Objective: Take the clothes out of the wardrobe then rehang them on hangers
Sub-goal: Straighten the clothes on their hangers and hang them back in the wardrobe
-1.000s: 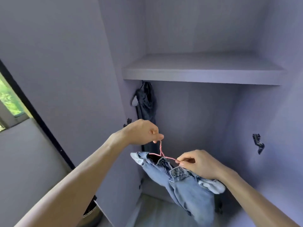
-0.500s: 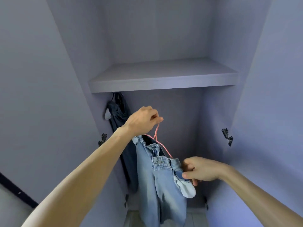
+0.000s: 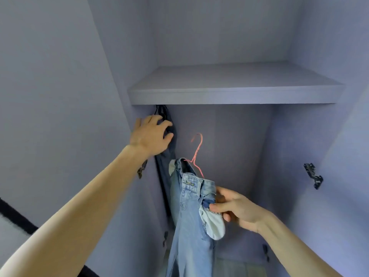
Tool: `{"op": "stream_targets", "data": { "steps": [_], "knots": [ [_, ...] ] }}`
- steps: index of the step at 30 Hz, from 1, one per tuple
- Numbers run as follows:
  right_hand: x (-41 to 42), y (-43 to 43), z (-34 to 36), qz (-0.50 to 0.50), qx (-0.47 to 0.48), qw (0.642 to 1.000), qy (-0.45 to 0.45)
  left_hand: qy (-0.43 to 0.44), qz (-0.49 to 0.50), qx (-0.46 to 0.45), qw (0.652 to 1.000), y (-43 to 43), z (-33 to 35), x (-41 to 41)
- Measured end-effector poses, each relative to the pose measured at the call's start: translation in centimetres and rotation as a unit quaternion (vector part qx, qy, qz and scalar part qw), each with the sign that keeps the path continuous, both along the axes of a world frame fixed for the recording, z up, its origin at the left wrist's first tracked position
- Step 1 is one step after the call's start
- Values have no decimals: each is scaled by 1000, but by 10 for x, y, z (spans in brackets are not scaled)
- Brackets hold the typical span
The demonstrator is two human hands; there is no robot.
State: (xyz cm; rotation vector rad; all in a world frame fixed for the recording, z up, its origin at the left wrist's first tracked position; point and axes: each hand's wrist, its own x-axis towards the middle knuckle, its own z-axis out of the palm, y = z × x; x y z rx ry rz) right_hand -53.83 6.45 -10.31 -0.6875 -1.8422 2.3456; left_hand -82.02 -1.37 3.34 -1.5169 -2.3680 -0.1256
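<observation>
Jeans (image 3: 189, 218) already on hanger (image 3: 196, 154), pinched by right grip (image 3: 237, 208); left grip (image 3: 150, 134) released, spread by dark garment (image 3: 163, 173) far left. Hanging up pending.

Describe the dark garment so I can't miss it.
Find the wardrobe shelf; under its left end, in the corner, hangs the dark garment, by the left hand. Unlike the light blue jeans on the pink hanger, it is nearly black.
</observation>
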Motion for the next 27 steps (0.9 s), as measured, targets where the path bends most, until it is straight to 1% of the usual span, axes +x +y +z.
{"op": "stream_targets", "data": {
  "steps": [2,4,7,11,16,19,23,27],
  "knots": [
    [-26,20,-1,-32,-52,998,19,91,56,-35,994,-16,1,-34],
    [-57,40,4,-57,-73,995,24,162,107,-47,980,-30,4,-62],
    [-105,62,12,-86,-52,995,1,216,171,-20,961,-49,5,-92],
    [-162,88,13,-114,-17,993,7,346,195,-70,915,-65,-10,-115],
    [-229,114,2,-150,44,986,50,409,177,-55,893,-62,-16,-130],
    [-267,126,-1,-144,93,983,67,440,165,-30,882,-62,-19,-137],
    [-311,150,-2,-122,166,977,63,456,143,-2,878,-61,-21,-144],
    [-350,184,-1,-122,227,965,43,474,135,14,870,-58,-23,-148]
  ]
}}
